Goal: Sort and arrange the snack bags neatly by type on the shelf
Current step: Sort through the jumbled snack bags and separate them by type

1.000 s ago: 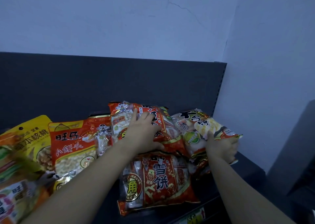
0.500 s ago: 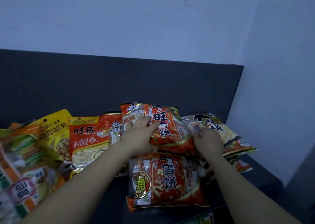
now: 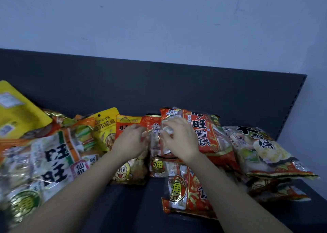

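While both hands meet at the centre of the frame, the pile beneath them is loose. The right hand (image 3: 178, 140) curls its fingers round the left edge of the glossy red plastic rice-cracker bag (image 3: 203, 133), which overlaps a second flat red foil bag (image 3: 187, 188) at lower centre. A sideways tug could drag that one off the dark shelf (image 3: 134, 206). The left hand (image 3: 130, 144) bends over the orange plastic snack bag (image 3: 122, 121), but blur hides whether it pinches. The slick pale bags (image 3: 256, 147) stacked at right might slide.
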